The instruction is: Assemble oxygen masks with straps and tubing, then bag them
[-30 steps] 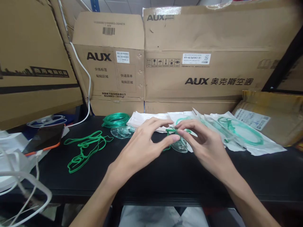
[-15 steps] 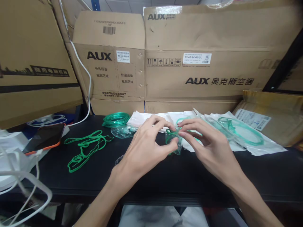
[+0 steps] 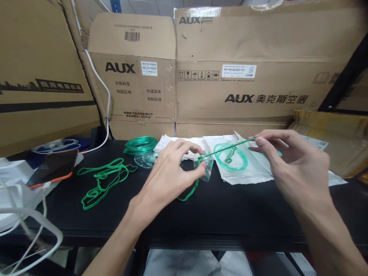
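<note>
Hands [image 3: 299, 163] parted — strap [image 3: 241, 143] spans gap behind table edge [image 3: 212, 235].

Left hand [image 3: 172, 168] arched, thumb [image 3: 197, 172] and forefinger [image 3: 190, 147] in a pinch; left forearm [image 3: 123, 230] slants in from lower left. Right hand [image 3: 299, 165] well apart, slightly higher, thumb against curled forefinger; right forearm [image 3: 324, 230] bare, from lower right.

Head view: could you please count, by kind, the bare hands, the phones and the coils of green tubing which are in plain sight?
Bare hands: 2 (left hand and right hand, a green strap between them)
Phones: 1 (orange-edged phone)
Green tubing coils: 2 (back-left coil; centre coil at the white package)
Total: 5
</note>
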Demonstrator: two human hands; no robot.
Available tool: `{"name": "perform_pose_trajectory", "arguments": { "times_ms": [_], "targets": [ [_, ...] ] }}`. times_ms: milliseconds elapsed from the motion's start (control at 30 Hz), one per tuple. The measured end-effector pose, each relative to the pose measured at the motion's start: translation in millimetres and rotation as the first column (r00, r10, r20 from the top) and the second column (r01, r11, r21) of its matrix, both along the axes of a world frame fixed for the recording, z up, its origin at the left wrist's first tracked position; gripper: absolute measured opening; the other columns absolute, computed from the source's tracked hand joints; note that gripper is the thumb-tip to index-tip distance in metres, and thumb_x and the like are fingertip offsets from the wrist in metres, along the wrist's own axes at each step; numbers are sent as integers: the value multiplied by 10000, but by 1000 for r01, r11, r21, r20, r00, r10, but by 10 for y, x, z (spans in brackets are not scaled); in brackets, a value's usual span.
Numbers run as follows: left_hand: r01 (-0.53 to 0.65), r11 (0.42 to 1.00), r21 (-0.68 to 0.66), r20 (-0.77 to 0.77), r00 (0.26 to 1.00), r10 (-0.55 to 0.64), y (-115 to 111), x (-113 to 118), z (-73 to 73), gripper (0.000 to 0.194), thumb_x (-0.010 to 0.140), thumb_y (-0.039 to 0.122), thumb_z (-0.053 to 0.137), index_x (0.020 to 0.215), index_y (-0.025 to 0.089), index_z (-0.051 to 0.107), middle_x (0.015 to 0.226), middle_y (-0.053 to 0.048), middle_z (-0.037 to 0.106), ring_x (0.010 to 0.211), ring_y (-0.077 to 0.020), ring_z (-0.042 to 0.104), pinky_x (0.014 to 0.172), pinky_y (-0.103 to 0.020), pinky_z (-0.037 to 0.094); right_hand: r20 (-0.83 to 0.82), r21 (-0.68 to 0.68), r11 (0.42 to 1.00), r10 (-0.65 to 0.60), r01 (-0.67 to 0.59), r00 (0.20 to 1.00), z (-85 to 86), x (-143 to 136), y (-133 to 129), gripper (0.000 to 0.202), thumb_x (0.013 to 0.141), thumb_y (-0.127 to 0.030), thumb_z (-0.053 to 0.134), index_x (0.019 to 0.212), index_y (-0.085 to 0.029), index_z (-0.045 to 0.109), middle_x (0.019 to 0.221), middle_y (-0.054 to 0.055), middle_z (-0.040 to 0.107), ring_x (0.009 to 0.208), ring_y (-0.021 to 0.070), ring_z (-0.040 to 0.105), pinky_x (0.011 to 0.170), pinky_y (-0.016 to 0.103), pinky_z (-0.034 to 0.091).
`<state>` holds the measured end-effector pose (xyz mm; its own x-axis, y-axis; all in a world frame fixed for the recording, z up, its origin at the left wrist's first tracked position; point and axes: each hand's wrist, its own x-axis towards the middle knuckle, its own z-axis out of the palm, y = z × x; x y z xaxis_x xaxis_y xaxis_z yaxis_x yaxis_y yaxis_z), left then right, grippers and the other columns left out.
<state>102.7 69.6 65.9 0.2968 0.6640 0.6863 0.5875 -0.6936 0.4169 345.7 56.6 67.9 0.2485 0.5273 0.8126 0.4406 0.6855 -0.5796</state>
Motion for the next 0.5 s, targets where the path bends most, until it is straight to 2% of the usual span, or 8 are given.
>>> {"name": "perform_pose_trajectory", "arguments": {
  "times_ms": [67,167,233,300,333,400,467,500],
  "targets": [
    [1,999,-37,16,1000,0,-9,35,-11,148,879,247,720,1019,267,677,1059,18,708,1056,-213,633,952,-339,464,25,-25,998,60,-60,998,-28,-99,-21,29,930,-269,723,940,-249,704,979,18,692,970,219,688,850,370,599],
    [24,992,-120,65,998,-16,-13,90,-17,87,886,227,697,966,257,679,991,31,725,961,-192,662,888,-319,487,146,-114,971,226,-211,963,-83,-284,-63,39,975,-242,658,953,-254,688,1052,26,678,1089,208,652,924,337,559],
    [64,984,-166,110,993,-46,-8,112,-11,30,909,223,677,927,247,679,959,38,728,918,-172,671,862,-296,493,140,-155,951,290,-268,947,-128,-390,-79,16,975,-256,660,987,-264,666,1135,32,657,1180,215,620,975,342,544],
    [106,977,-186,168,983,-75,0,117,1,25,934,238,666,916,237,682,947,42,727,903,-152,675,853,-268,494,51,-210,934,304,-287,951,-175,-459,-72,220,925,-316,735,1116,-291,631,1252,40,625,1230,229,605,978,349,561],
    [129,974,-186,205,975,-90,4,113,8,38,944,255,667,919,233,686,950,41,728,906,-146,678,854,-257,494,-9,-264,913,319,-310,948,-197,-479,-62,364,891,-356,775,1206,-308,599,1293,47,612,1214,234,623,954,351,582],
    [187,964,-190,268,954,-132,11,89,27,87,956,306,672,931,225,691,965,28,734,921,-150,687,860,-251,501,-133,-396,824,386,-406,913,-229,-498,-35,581,854,-430,807,1352,-327,525,1297,61,629,1094,230,696,889,359,621],
    [261,939,-225,292,937,-191,15,33,53,147,969,372,662,964,228,693,974,14,750,932,-170,707,855,-263,515,-230,-473,720,455,-508,860,-243,-497,-8,615,864,-466,789,1391,-315,511,1215,59,680,953,214,745,845,366,641],
    [279,929,-245,285,936,-206,17,-12,70,174,973,406,655,997,239,697,984,10,759,941,-182,717,854,-271,521,-262,-480,693,472,-538,842,-243,-492,3,605,869,-468,785,1389,-308,519,1185,54,699,919,209,754,843,368,645]
  ]
}}
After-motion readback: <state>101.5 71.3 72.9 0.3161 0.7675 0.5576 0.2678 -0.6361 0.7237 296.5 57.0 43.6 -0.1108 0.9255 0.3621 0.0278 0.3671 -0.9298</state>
